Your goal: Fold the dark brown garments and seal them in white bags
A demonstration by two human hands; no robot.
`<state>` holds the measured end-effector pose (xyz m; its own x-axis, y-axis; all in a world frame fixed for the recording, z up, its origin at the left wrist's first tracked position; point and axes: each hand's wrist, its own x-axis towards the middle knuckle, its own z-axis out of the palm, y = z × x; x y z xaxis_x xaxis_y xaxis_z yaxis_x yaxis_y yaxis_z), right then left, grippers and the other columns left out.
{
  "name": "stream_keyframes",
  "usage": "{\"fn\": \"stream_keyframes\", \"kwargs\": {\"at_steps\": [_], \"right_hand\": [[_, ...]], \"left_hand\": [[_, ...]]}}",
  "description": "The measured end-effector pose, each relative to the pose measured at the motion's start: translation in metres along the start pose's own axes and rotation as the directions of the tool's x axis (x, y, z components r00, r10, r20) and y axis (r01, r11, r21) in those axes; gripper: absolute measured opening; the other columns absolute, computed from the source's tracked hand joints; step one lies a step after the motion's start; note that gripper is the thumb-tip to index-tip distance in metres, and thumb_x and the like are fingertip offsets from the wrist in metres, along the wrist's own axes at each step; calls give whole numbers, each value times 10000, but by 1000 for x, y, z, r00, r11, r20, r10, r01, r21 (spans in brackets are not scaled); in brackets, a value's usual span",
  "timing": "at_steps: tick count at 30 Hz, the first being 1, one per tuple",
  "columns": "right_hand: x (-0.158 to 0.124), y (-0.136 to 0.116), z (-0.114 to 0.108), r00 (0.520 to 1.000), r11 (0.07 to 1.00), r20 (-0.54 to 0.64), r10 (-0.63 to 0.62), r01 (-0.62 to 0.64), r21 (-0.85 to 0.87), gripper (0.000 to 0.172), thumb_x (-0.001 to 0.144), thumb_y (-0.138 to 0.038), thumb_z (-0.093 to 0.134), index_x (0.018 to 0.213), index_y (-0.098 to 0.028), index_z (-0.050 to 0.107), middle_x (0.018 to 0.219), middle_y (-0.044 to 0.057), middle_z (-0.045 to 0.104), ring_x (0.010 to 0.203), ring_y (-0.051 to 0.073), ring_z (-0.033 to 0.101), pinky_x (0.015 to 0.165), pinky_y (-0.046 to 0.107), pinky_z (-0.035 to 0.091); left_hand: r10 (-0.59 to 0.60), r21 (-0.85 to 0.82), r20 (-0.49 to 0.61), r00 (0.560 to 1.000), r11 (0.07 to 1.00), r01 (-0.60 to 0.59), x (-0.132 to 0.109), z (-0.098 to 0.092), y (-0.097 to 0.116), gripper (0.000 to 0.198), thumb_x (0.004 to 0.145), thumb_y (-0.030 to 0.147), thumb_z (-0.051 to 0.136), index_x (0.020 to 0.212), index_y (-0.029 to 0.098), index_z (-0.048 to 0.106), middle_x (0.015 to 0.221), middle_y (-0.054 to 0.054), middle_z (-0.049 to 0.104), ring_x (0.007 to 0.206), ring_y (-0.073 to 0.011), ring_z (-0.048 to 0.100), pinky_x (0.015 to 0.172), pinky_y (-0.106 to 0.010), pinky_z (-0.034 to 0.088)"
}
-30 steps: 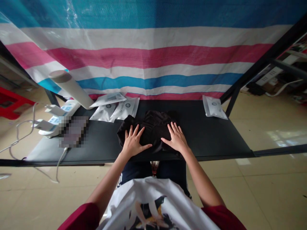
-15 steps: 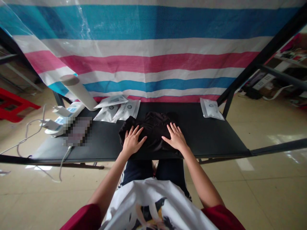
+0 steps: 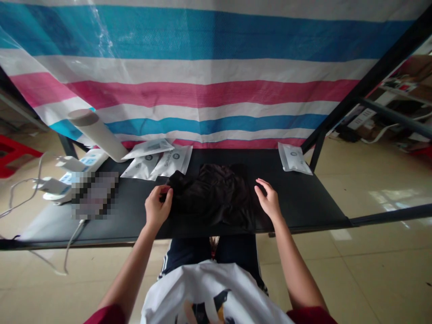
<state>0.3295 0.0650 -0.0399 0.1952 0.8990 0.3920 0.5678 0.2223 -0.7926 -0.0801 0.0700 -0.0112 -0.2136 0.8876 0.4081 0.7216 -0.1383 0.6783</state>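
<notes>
Cloth [image 3: 216, 195], one, black, crumpled: at the middle of the tabletop [image 3: 290, 204], near its front edge. Long axis left to right, roughly parallel to that edge; narrower, bunched end toward the left hand [image 3: 158, 204], broader end toward the right.

Hands: well apart, one at each end. Left, thumb and fingers curled at the cloth's narrow end; whether they grip it cannot be told. Right hand [image 3: 269, 200], thumb and fingers parted, just beside the broad end.

Tabletop: dark, long, in a black frame [image 3: 340, 114]. Behind, a striped sheet [image 3: 202, 38] in blue, white and pink. Pale tiled floor [image 3: 378, 279]; red stool [image 3: 15, 157], part seen, far left.

Also on the tabletop: power strip [image 3: 84, 168] with two adapters, left; pixelated item [image 3: 94, 193] beside it, cable attached.

Containers: pale bottle [image 3: 103, 137], grey top; three overlapping pouches [image 3: 173, 161], back left; single pouch [image 3: 294, 159], back right. Contents cannot be made out.
</notes>
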Motion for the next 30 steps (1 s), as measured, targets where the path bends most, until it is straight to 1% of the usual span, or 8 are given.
{"fn": "stream_keyframes", "kwargs": {"at_steps": [3, 5, 8, 10, 13, 16, 22, 30], "right_hand": [[-5, 19, -7, 996, 994, -20, 92, -91, 53, 438, 893, -524, 575, 1153, -185, 670, 1246, 145, 670, 1175, 277, 626, 1053, 486, 468], [-8, 25, -8, 990, 987, -11, 142, -141, 74, 434, 897, -523, 569, 1145, -181, 671, 1214, 146, 687, 1143, 278, 646, 1022, 474, 494], [-11, 24, -7, 991, 990, 8, 136, -136, 29, 408, 892, -517, 579, 1110, -189, 688, 1170, 137, 707, 1110, 282, 659, 1002, 469, 502], [-11, 22, -7, 993, 993, 13, 119, -119, -5, 392, 889, -512, 584, 1092, -195, 696, 1156, 133, 712, 1098, 282, 662, 998, 470, 501], [-10, 19, -8, 991, 991, 10, 131, -131, 3, 381, 888, -506, 587, 1083, -199, 700, 1150, 129, 714, 1100, 281, 661, 997, 468, 500], [-10, 15, -8, 984, 981, -9, 178, -176, 78, 385, 873, -511, 602, 1063, -192, 702, 1139, 133, 718, 1094, 281, 666, 997, 463, 501], [-11, 12, -9, 959, 953, -118, 259, -233, 196, 398, 867, -521, 589, 998, -169, 722, 1053, 137, 743, 1015, 274, 691, 922, 439, 535], [-11, 30, -9, 921, 927, -238, 308, -233, 295, 443, 883, -536, 523, 828, -145, 723, 867, 122, 746, 836, 248, 707, 723, 377, 565]], "left_hand": [[-102, 6, -23, 995, 995, 102, 8, -10, -27, 271, 859, 443, 574, 887, 186, 653, 750, -18, 665, 681, -163, 624, 619, -252, 456], [-164, -35, -25, 986, 986, 163, 11, -14, -45, 284, 838, 456, 588, 885, 183, 646, 712, -7, 637, 635, -153, 598, 580, -242, 438], [-251, -119, -70, 965, 963, 242, 12, -16, -65, 311, 818, 478, 588, 875, 175, 631, 697, 0, 613, 604, -144, 566, 568, -241, 435], [-276, -151, -102, 956, 954, 260, 12, -15, -70, 318, 814, 483, 582, 875, 174, 626, 713, -3, 612, 624, -147, 567, 582, -244, 440], [-269, -174, -106, 957, 953, 249, 11, -13, -69, 326, 810, 475, 594, 939, 177, 625, 750, -4, 619, 661, -152, 583, 614, -250, 454], [-275, -184, -97, 956, 949, 255, 9, -13, -66, 336, 812, 469, 601, 986, 182, 617, 751, -1, 620, 664, -154, 592, 609, -251, 457], [-277, -178, -71, 958, 949, 261, 6, -14, -64, 318, 826, 459, 589, 997, 192, 613, 746, 0, 624, 678, -164, 600, 630, -260, 457], [-295, -7, -112, 949, 955, 296, 6, -19, -53, 298, 858, 456, 535, 963, 193, 630, 813, -20, 664, 743, -181, 624, 698, -279, 462]]}}
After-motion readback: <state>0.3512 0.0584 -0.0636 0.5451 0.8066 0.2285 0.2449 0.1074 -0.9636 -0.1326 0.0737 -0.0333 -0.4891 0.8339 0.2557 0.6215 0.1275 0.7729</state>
